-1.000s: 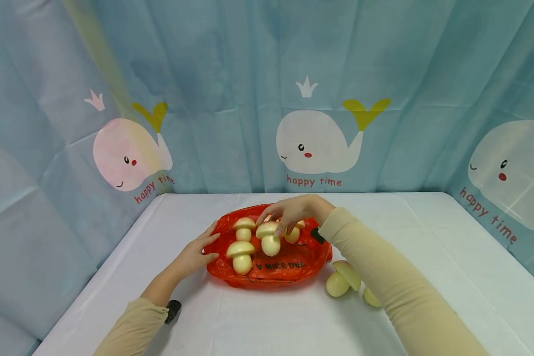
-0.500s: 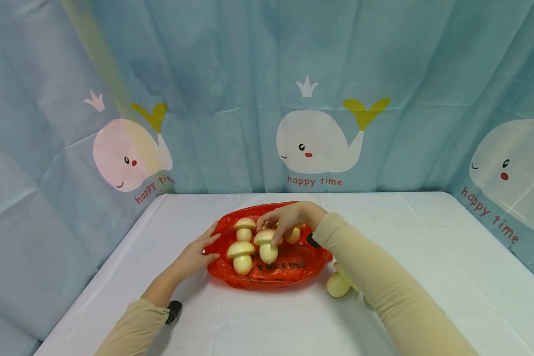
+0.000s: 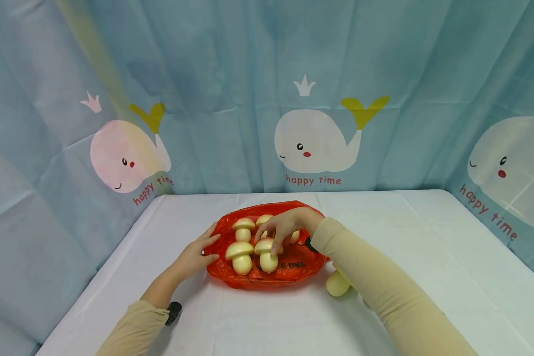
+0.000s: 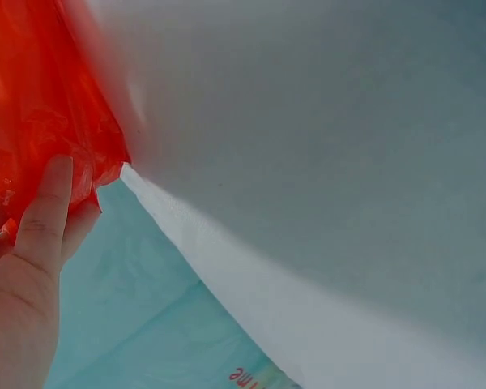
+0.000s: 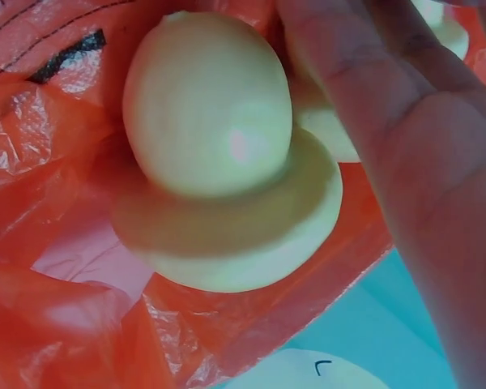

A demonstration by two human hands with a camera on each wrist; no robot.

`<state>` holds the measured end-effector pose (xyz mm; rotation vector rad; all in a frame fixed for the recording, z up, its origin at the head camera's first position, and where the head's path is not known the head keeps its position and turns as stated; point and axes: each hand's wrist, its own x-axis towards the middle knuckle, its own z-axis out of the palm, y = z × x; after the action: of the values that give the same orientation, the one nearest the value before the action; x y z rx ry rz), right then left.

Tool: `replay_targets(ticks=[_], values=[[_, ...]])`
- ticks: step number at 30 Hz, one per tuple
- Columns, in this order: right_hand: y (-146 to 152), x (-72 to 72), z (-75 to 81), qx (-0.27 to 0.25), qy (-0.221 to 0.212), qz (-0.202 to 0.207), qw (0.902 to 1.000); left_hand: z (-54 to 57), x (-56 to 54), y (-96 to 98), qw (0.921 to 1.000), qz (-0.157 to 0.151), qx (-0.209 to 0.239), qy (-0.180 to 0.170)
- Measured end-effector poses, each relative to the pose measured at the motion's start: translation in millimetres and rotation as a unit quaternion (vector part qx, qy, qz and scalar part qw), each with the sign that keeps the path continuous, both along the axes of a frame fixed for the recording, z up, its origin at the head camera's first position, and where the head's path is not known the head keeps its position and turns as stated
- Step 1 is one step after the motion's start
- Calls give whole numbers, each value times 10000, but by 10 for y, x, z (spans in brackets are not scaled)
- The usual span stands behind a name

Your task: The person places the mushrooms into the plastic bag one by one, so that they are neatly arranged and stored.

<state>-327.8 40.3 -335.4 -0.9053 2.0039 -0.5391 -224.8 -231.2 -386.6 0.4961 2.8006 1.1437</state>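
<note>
Nearest, two soft beige sleeves (image 3: 135, 326) reach in over the white worktop (image 3: 249, 326), the left one rucked into folds above a small black device (image 3: 173, 313) and the right one slanting toward the middle. Under that right sleeve, toward the worktop's right edge, lies a partly covered loose mushroom (image 3: 337, 284), smooth and pale yellow. Farther in, midway between the left and right edges, a crinkled, glossy red plastic bag (image 3: 231, 281) lies open in an oval, with dark upside-down lettering inside. The left hand (image 3: 196, 254) touches its left side with straight, spread fingers. At its front left sits one mushroom (image 3: 242, 265), with a rounded stalk and domed cap; beside it, the right hand (image 3: 289, 223), fingers bent, pinches the held mushroom (image 3: 269, 262), cream-yellow, satiny, stalk toward the person, cap flushed pink on top. I cannot tell whether it bears on the plastic. Three rear mushrooms (image 3: 243, 233) sit behind, partly hidden by the hand. Beyond the worktop's far edge hangs a creased blue curtain (image 3: 231, 64) printed with white whales (image 3: 325, 153).
</note>
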Motion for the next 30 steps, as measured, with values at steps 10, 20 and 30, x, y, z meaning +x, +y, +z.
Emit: replay_targets(ticks=[10,20,30], values=[[-11,33,-64,276,15,-320,9991,-6,7,6,10000,3,-25,14],[13,39,-23,205,-247,-442,9985,13,16,16,10000,40,-21,-50],[129,52,141,289,-265,-699,9968,22,7,12,9999,30,-94,-28]])
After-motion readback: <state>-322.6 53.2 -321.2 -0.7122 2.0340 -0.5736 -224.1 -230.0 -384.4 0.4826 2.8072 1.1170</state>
